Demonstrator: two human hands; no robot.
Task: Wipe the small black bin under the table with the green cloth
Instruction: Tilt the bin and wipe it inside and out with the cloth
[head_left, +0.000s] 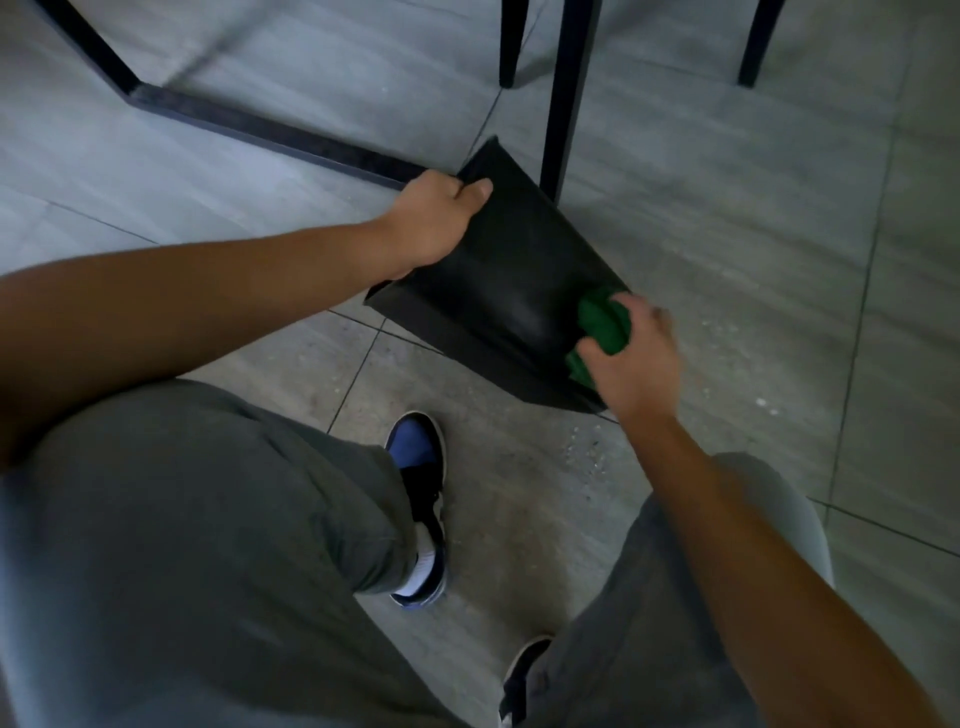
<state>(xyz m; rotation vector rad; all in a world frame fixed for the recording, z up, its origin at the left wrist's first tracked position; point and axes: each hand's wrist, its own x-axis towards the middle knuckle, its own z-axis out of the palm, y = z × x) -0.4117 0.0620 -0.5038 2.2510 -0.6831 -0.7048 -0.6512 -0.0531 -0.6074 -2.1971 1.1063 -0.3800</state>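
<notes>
The small black bin (498, 291) lies tilted on the floor, long axis running away from the person — left hand (431, 221) clamps its far edge, right hand (631, 358) presses the bunched green cloth (602, 325) on its near right corner.

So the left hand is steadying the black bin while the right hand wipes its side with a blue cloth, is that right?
Not quite: the cloth is green, not blue. The head view shows the left hand gripping the black bin at its upper edge, steadying it, while the right hand holds the bunched green cloth against the bin's side.
</notes>
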